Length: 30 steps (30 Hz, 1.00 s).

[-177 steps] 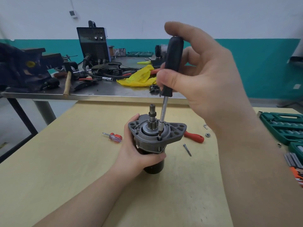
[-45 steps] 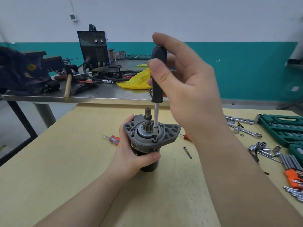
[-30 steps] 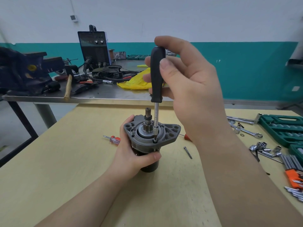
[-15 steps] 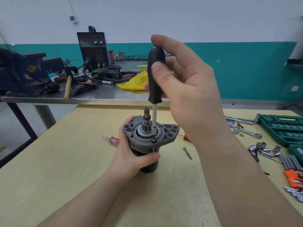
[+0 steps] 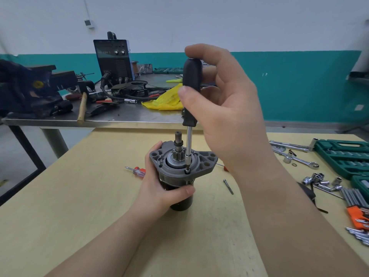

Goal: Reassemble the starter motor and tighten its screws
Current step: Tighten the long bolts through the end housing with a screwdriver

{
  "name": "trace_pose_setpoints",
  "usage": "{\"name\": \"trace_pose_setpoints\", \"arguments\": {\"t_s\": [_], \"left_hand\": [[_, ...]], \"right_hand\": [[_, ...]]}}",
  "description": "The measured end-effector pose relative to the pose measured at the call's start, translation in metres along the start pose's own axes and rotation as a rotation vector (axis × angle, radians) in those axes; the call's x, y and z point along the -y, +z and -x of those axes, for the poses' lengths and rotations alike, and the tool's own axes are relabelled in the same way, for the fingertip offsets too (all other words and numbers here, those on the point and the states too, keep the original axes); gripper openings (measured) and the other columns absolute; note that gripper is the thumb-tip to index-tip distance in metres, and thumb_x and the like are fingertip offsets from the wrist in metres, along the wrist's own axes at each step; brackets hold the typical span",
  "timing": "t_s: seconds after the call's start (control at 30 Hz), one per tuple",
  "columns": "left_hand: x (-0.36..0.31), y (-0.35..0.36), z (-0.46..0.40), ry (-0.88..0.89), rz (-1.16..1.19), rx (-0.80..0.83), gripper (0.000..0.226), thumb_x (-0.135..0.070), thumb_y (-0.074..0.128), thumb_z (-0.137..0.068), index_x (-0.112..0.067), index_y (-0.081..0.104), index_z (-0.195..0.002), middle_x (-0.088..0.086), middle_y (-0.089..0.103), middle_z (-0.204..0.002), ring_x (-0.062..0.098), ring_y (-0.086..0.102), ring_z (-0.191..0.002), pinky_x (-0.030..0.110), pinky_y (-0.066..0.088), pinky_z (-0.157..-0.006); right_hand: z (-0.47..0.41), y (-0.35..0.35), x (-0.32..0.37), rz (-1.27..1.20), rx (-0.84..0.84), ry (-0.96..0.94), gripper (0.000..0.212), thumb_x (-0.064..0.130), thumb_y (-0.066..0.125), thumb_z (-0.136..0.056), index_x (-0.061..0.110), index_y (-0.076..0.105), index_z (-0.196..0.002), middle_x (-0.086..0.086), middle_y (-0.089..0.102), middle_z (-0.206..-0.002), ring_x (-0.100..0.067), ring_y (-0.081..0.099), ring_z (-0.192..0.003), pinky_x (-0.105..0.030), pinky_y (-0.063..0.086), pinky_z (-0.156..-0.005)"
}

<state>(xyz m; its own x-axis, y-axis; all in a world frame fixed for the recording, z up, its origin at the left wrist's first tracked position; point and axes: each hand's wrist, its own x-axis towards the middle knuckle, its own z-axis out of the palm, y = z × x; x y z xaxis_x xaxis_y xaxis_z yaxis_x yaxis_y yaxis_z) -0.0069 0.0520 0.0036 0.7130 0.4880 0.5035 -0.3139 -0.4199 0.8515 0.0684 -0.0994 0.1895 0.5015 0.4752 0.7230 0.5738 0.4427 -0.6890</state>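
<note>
Left hand around upright starter motor, right hand gripping black-handled screwdriver; no legible writing.

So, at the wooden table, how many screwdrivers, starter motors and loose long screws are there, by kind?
Screwdrivers: 3 (black-handled screwdriver in the right hand, small red-and-clear screwdriver, red handle mostly hidden behind that hand)
Starter motors: 1 (starter motor in the left hand)
Loose long screws: 1
Total: 5
</note>
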Motion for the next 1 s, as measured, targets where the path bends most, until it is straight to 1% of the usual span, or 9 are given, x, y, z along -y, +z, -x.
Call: {"name": "trace_pose_setpoints", "arguments": {"t_s": [0.1,0.2,0.4,0.47,0.57,0.7,0.83,0.93,1.0], "left_hand": [[0.0000,-0.0004,0.0004,-0.001,0.002,0.004,0.111,-0.030,0.094,-0.064,-0.056,0.030,-0.152,-0.025,0.061,-0.141,0.001,0.060,-0.133,0.007,0.047,-0.099],[-0.0010,0.0002,0.0005,0.003,0.004,0.008,0.110,-0.029,0.094,-0.065,-0.057,0.031,-0.151,-0.023,0.062,-0.141,0.003,0.061,-0.133,0.008,0.048,-0.099],[0.0011,0.0000,0.0011,0.001,0.024,0.011,0.114,-0.028,0.096,-0.063,-0.054,0.030,-0.153,-0.015,0.063,-0.144,0.009,0.062,-0.134,0.012,0.050,-0.100],[0.0018,-0.0003,0.0011,-0.007,0.028,0.011,0.115,-0.029,0.096,-0.063,-0.053,0.030,-0.154,-0.015,0.063,-0.145,0.009,0.062,-0.134,0.012,0.050,-0.100],[0.0030,-0.0002,0.0005,-0.015,0.031,0.009,0.115,-0.030,0.097,-0.064,-0.053,0.030,-0.154,-0.013,0.063,-0.145,0.011,0.062,-0.135,0.012,0.049,-0.101],[0.0045,-0.0001,-0.0001,-0.018,0.033,0.013,0.117,-0.031,0.097,-0.064,-0.049,0.028,-0.157,-0.014,0.062,-0.147,0.010,0.061,-0.136,0.012,0.048,-0.102],[0.0061,-0.0006,-0.0006,-0.021,0.032,0.012,0.118,-0.030,0.097,-0.064,-0.048,0.027,-0.158,-0.011,0.062,-0.148,0.014,0.061,-0.137,0.014,0.048,-0.103],[0.0073,-0.0009,-0.0009,-0.018,0.040,0.011,0.119,-0.030,0.098,-0.064,-0.048,0.027,-0.158,-0.008,0.063,-0.148,0.018,0.061,-0.137,0.018,0.051,-0.103],[0.0074,-0.0009,-0.0009,-0.011,0.035,0.007,0.119,-0.032,0.098,-0.063,-0.049,0.027,-0.158,-0.008,0.062,-0.148,0.020,0.061,-0.137,0.025,0.054,-0.103]], "right_hand": [[0.0000,-0.0017,0.0003,-0.092,0.023,0.035,0.030,0.014,0.060,-0.103,0.034,0.068,-0.124,0.010,0.074,-0.105,-0.026,0.075,-0.101,-0.052,0.064,-0.088],[0.0007,-0.0041,0.0023,-0.120,0.049,0.052,0.029,0.011,0.056,-0.107,0.031,0.067,-0.126,-0.001,0.076,-0.104,-0.027,0.078,-0.092,-0.043,0.067,-0.078],[-0.0004,-0.0006,0.0014,-0.016,-0.008,-0.010,0.030,0.019,0.072,-0.100,0.033,0.070,-0.126,0.018,0.069,-0.098,-0.026,0.071,-0.097,-0.054,0.063,-0.087],[-0.0004,-0.0026,0.0005,-0.091,0.000,0.024,0.027,0.021,0.062,-0.104,0.030,0.071,-0.129,0.010,0.074,-0.107,-0.027,0.073,-0.106,-0.051,0.063,-0.091],[0.0002,-0.0040,0.0021,-0.132,0.031,0.040,0.028,0.015,0.058,-0.106,0.031,0.069,-0.127,-0.003,0.075,-0.107,-0.030,0.076,-0.096,-0.040,0.066,-0.083],[-0.0014,-0.0009,0.0012,0.017,-0.005,-0.031,0.035,0.015,0.074,-0.099,0.034,0.067,-0.127,0.021,0.067,-0.097,-0.018,0.069,-0.094,-0.053,0.063,-0.087],[-0.0016,-0.0016,-0.0004,-0.046,0.047,0.027,0.036,0.024,0.058,-0.107,0.030,0.064,-0.141,0.020,0.068,-0.112,-0.021,0.072,-0.109,-0.048,0.063,-0.092],[0.0001,-0.0028,0.0017,-0.057,0.090,0.020,0.039,0.014,0.055,-0.107,0.029,0.063,-0.142,0.002,0.072,-0.113,-0.020,0.077,-0.091,-0.040,0.065,-0.082],[0.0006,-0.0019,0.0021,0.017,0.076,-0.033,0.039,0.012,0.067,-0.101,0.035,0.065,-0.133,0.009,0.072,-0.103,-0.023,0.075,-0.089,-0.046,0.065,-0.084]]}}
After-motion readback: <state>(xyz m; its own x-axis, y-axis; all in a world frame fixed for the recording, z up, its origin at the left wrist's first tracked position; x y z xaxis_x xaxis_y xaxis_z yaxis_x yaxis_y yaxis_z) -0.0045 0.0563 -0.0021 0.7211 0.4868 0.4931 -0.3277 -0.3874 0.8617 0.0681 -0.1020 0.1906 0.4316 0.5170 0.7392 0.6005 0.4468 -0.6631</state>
